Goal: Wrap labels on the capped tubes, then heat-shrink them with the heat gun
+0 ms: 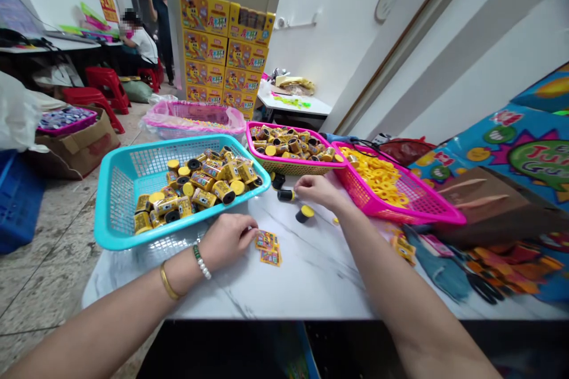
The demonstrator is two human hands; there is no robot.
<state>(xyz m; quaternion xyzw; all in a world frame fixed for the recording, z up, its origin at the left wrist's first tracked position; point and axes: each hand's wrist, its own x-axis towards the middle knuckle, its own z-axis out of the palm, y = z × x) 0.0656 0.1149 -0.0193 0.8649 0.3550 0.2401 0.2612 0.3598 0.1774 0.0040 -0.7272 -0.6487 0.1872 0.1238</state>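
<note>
My left hand (229,240), with bracelets at the wrist, has thumb and fingers closed at the left edge of a small pile of printed yellow labels (270,257) on the table. My right hand (317,190) pinches the yellow end of a small black canister (285,195) lying on its side. Another black canister with a yellow lid (305,213) stands just in front of it. Dark pieces (278,180) lie behind, against the baskets. Left of my hands, a turquoise basket (118,213) holds many labelled canisters.
Behind stands a pink basket (288,164) of similar canisters. To the right, another pink basket (427,207) holds yellow plastic pieces. Scissors (484,289), a blue cloth (444,272) and a printed carton (498,154) lie further right. Yellow boxes (204,47) are stacked behind; two people are in the background.
</note>
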